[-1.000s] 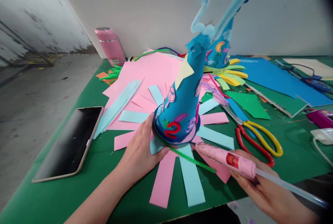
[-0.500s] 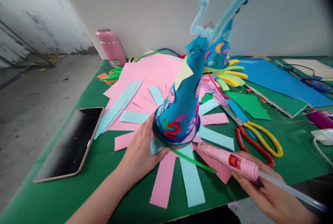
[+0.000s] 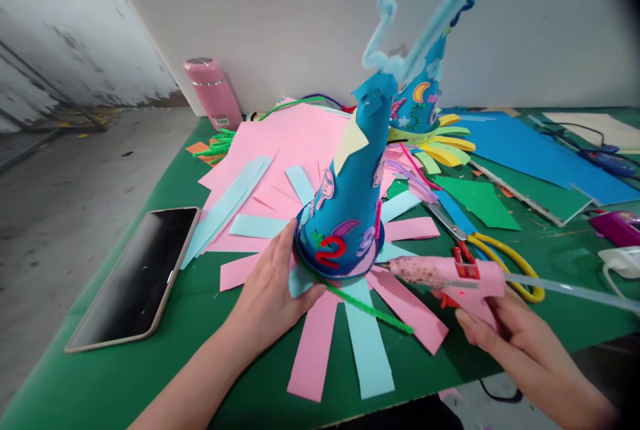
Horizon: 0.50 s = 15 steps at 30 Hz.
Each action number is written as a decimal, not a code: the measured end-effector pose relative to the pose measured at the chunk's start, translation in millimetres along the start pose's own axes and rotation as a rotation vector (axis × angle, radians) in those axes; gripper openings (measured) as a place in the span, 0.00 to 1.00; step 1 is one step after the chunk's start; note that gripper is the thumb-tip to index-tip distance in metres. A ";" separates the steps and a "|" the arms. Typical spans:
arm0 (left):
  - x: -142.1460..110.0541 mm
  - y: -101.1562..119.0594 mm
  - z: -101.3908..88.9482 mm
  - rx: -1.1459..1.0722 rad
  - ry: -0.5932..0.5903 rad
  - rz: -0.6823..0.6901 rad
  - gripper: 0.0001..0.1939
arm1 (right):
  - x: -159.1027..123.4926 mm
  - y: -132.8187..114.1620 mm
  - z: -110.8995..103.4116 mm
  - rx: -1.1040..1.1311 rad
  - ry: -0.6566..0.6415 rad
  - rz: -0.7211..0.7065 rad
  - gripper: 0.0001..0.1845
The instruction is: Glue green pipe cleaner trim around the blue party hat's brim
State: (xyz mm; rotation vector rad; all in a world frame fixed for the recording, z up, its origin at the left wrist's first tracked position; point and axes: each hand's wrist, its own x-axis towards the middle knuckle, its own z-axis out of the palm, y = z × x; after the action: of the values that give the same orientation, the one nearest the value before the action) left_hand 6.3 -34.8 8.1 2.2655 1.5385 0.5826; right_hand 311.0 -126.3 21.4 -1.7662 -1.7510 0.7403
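Observation:
A blue cone hat with stickers, a red "2" and light-blue fuzzy wire on its tip stands on the green table. Pink and light-blue paper strips fan out from its base. My left hand lies flat on the strips against the left side of the hat's rim, fingers spread, pressing it down. A green pipe cleaner runs from the rim toward the front. My right hand grips a pink glue gun, held level with its nozzle pointing at the right side of the hat's base.
A phone lies at the left. Red and yellow scissors lie just behind the glue gun. A second decorated cone, a pink bottle, pink sheets, blue and green sheets and another glue gun fill the back.
My right hand has turned the glue gun from a downward slant to level and raised it, so its nozzle now points at the hat's base. My left hand has stayed put.

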 end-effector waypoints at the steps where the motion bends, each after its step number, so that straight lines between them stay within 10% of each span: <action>1: 0.0 -0.1 0.0 0.000 0.002 0.004 0.46 | 1.3 -0.2 -1.1 0.068 -0.011 0.072 0.13; 8: -0.2 -0.4 0.5 -0.009 0.011 0.021 0.46 | 31.5 16.5 -34.6 0.378 0.174 0.343 0.18; 15: 0.2 -1.4 1.5 -0.004 0.011 0.013 0.46 | 89.2 60.1 -97.6 -0.143 0.203 0.290 0.26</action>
State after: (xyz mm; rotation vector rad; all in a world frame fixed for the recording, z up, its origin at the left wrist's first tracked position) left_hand 6.0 -34.2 6.2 2.2752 1.5275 0.6021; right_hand 423.0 -37.4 46.5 -2.1404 -1.4634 0.5366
